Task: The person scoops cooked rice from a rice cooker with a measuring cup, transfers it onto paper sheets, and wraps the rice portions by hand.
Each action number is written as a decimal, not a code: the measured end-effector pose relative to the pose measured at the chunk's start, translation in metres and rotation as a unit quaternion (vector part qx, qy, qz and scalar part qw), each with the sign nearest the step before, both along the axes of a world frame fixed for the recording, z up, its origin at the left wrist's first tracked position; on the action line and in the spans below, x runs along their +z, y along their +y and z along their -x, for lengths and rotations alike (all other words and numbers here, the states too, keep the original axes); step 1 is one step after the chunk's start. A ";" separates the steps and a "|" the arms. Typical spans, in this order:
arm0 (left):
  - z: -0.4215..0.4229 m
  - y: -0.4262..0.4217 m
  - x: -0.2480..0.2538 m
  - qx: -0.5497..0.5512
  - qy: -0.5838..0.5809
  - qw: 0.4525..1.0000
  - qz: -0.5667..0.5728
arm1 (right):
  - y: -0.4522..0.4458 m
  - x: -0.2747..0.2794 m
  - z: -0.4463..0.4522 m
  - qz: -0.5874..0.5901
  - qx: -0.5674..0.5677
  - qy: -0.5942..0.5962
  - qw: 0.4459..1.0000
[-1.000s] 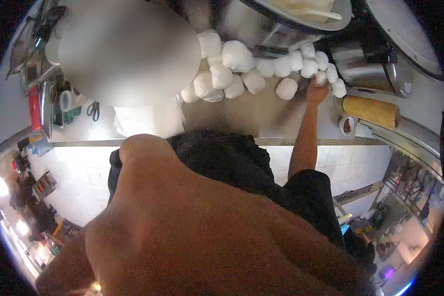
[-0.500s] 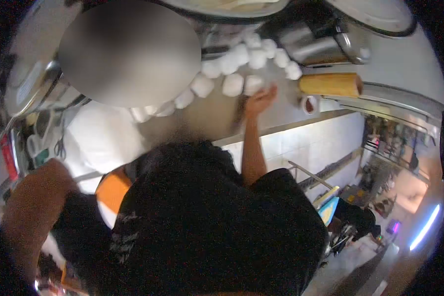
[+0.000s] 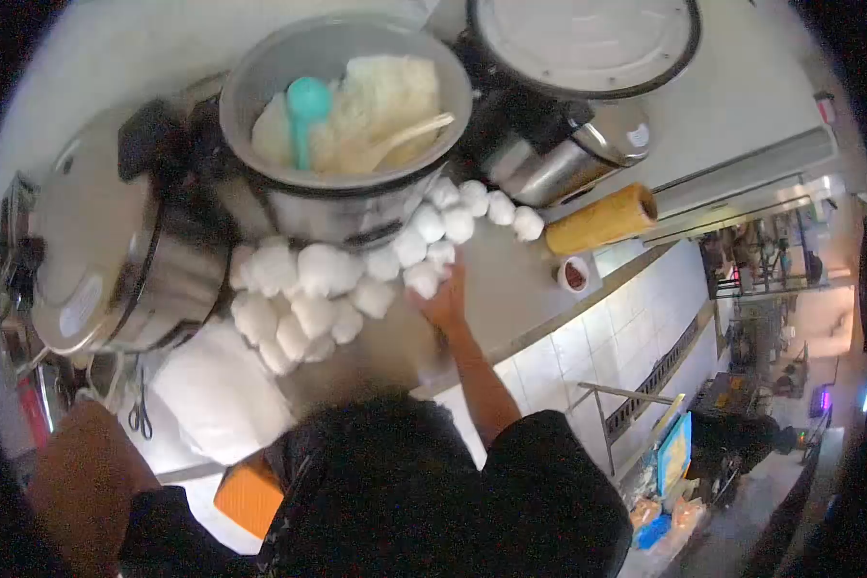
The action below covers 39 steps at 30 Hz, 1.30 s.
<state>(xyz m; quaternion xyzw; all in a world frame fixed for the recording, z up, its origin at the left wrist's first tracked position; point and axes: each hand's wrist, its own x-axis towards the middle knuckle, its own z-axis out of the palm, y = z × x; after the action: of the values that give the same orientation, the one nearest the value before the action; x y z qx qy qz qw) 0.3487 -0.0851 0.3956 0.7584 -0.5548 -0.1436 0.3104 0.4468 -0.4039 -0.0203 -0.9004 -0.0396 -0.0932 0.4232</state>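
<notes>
In the head view, the big pot [image 3: 303,212] with rice [image 3: 395,91] and a green scoop [image 3: 308,101] showed almost whole in the upper middle. Half a second before, only a bit of it peeked in at the top. The white bundles [image 3: 429,222] now sat lower in the frame. The right hand [image 3: 443,301] had looked loose and open by them then; now, near the middle, its fingers were against one round bundle [image 3: 420,281]. I could not tell if they gripped it or just touched it. That bundle lay on the bench [image 3: 506,289], just up and left of the hand, near the others. The yellow roll [image 3: 602,220] and a small cup [image 3: 564,279] stood well to the right. The left hand was hidden, so I could not tell how it was.
</notes>
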 end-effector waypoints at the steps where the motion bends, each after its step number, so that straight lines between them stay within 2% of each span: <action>1: -0.001 0.001 0.003 0.004 -0.008 1.000 -0.004 | 0.004 0.011 0.003 -0.057 -0.010 0.009 0.998; 3: 0.001 -0.002 0.008 0.018 -0.019 0.999 -0.022 | 0.004 0.008 0.005 -0.064 -0.019 -0.046 0.997; 5: 0.003 -0.006 0.016 0.039 -0.030 0.998 -0.035 | -0.001 -0.008 0.001 0.043 -0.014 -0.179 0.983; 7: 0.005 -0.005 0.025 0.060 -0.042 0.996 -0.045 | -0.004 0.004 0.012 0.131 -0.069 -0.221 0.964; 9: 0.009 -0.001 0.037 0.092 -0.062 0.993 -0.044 | 0.000 0.012 0.010 0.090 -0.135 -0.268 0.950; 11: 0.017 0.008 0.048 0.140 -0.091 0.985 -0.037 | 0.014 0.029 0.000 -0.083 -0.201 -0.314 0.924; 13: 0.029 0.018 0.062 0.199 -0.125 0.972 -0.005 | 0.026 0.082 -0.020 -0.132 -0.159 -0.402 0.892; 15: 0.044 0.028 0.075 0.275 -0.152 0.949 0.038 | 0.030 0.173 -0.037 -0.158 -0.046 -0.397 0.903; 17: 0.061 0.038 0.078 0.374 -0.188 0.902 0.104 | 0.044 0.248 -0.066 -0.076 0.005 -0.426 0.902; 19: 0.069 0.051 0.063 0.476 -0.214 0.830 0.195 | 0.064 0.313 -0.099 0.102 0.030 -0.434 0.895; 20: 0.068 0.055 0.052 0.519 -0.219 0.791 0.241 | 0.079 0.322 -0.121 0.059 0.132 -0.321 0.936; 21: 0.061 0.056 0.037 0.555 -0.216 0.752 0.284 | 0.093 0.331 -0.144 0.018 0.231 -0.201 0.952; 23: 0.033 0.060 -0.001 0.606 -0.180 0.699 0.334 | 0.133 0.307 -0.214 0.182 0.369 -0.049 0.910; 25: -0.009 0.061 -0.050 0.630 -0.135 0.684 0.343 | 0.191 0.287 -0.253 0.248 0.385 0.248 0.853; 28: -0.067 0.052 -0.129 0.622 -0.135 0.710 0.303 | 0.242 0.187 -0.302 0.150 0.271 0.468 0.828; 29: -0.077 0.051 -0.149 0.628 -0.137 0.713 0.281 | 0.255 0.158 -0.320 0.215 0.272 0.439 0.829; 30: -0.084 0.053 -0.169 0.641 -0.132 0.699 0.289 | 0.268 0.137 -0.333 0.379 0.304 0.334 0.807; 31: -0.092 0.055 -0.188 0.654 -0.128 0.683 0.299 | 0.279 0.121 -0.342 0.528 0.309 0.227 0.758; 32: -0.099 0.056 -0.201 0.669 -0.119 0.664 0.312 | 0.286 0.118 -0.344 0.567 0.303 0.202 0.739; 33: -0.105 0.058 -0.208 0.667 -0.098 0.668 0.314 | 0.292 0.119 -0.340 0.594 0.296 0.184 0.725; 35: -0.111 0.056 -0.219 0.663 -0.048 0.675 0.322 | 0.293 0.154 -0.310 0.575 0.286 0.194 0.742; 36: -0.113 0.057 -0.218 0.621 -0.003 0.712 0.329 | 0.291 0.167 -0.299 0.566 0.279 0.199 0.750; 39: -0.129 0.049 -0.228 0.641 -0.092 0.694 0.315 | 0.278 0.124 -0.317 0.539 0.264 0.162 0.783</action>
<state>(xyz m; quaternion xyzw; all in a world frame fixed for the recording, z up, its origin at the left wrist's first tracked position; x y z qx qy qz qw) 0.4778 -0.0361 0.1671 0.7972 0.0274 0.3438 0.4955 0.7642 -0.1261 0.1036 -0.9380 -0.2500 0.2059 -0.1233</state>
